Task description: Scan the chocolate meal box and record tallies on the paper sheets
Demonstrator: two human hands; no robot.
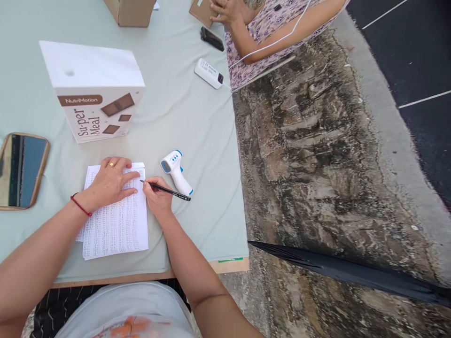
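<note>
Under my left hand (pixel 112 182) lie sheets of paper (pixel 116 230) covered in rows of small writing. That hand rests flat, fingers spread, with a ring on one finger and a red cord at the wrist. My right hand (pixel 158 199) is closed round a black pen (pixel 171 191), its tip at the upper right edge of the paper. Just right of the pen, a white and blue infrared thermometer (pixel 177 172) lies on its side. Beyond the paper stands a white box (pixel 95 94) printed "NutriMotion Su-per Meal".
A wood-framed mirror or tray-like panel (pixel 26 171) lies at the left. Farther back are a white device (pixel 208 73), a black object (pixel 212 39) and a cardboard box (pixel 131 11). Another person's hands (pixel 227 11) hold a brown box at the top. The cloth-covered table (pixel 214 225) ends beside rough ground.
</note>
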